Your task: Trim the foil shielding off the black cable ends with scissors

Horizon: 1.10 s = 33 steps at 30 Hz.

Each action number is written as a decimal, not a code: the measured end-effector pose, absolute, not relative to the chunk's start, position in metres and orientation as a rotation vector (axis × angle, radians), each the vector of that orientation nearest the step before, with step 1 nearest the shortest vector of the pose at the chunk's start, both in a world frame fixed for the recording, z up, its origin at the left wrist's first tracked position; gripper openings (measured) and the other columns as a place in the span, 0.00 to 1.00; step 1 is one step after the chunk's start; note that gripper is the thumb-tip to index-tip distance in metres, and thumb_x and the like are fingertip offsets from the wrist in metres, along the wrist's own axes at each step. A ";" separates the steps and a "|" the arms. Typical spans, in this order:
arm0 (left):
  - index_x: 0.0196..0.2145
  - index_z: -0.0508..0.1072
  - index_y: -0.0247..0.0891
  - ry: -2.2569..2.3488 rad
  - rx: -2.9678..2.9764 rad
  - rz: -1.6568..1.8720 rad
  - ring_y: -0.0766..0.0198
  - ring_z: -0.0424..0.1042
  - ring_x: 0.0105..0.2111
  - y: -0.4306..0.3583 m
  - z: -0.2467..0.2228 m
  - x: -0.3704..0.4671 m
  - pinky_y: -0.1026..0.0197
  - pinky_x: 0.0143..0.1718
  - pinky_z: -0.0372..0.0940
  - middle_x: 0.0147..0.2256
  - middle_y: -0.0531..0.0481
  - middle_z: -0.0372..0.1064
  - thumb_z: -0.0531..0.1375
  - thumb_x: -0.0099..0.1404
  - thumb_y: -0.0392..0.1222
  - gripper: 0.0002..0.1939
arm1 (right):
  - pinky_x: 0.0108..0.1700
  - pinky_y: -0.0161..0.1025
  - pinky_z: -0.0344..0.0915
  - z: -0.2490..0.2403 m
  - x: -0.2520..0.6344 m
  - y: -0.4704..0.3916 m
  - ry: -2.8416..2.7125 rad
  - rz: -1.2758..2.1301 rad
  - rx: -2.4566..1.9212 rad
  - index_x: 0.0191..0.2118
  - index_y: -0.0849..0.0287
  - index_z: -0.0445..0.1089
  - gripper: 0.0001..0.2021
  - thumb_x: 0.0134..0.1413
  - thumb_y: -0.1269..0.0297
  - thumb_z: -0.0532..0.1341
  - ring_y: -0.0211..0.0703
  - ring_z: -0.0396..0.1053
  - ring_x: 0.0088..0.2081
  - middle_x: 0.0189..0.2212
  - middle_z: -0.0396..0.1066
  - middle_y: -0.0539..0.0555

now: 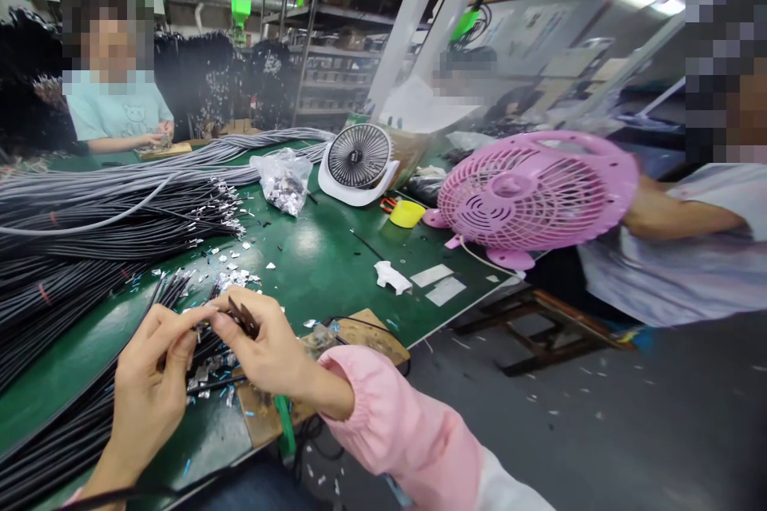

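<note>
Both of my hands meet above the near edge of the green table [311, 255]. My left hand [149, 383] is closed in a pinch, its fingertips on a thin cable end, partly hidden. My right hand [264, 343] is wrapped round a dark metal tool [241, 314], and its thumb and finger touch the tips of my left hand. Below them lie black cables [65, 447] and scraps of foil [207, 371]. A wooden board [257, 419] sits under my right wrist.
Bundles of grey cables [120, 176] and black cables [120, 231] cover the left side. A bag of small parts [286, 182], a white fan [358, 160], yellow tape [406, 213] and a pink fan [527, 192] stand farther back. People sit at left, back and right.
</note>
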<state>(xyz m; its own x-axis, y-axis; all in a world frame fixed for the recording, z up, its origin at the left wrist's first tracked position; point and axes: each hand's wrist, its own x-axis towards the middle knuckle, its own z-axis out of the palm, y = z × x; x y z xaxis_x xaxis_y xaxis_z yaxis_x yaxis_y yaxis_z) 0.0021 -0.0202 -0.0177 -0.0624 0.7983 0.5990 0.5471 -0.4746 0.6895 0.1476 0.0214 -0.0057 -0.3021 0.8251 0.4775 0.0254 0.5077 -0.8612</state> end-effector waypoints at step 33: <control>0.34 0.79 0.47 1.468 2.126 1.946 0.70 0.73 0.29 -0.023 -0.015 -0.005 0.67 0.34 0.69 0.30 0.59 0.76 0.65 0.61 0.34 0.07 | 0.31 0.35 0.62 -0.008 0.164 0.021 -2.019 0.553 -0.494 0.28 0.57 0.72 0.20 0.69 0.61 0.49 0.38 0.65 0.29 0.28 0.71 0.53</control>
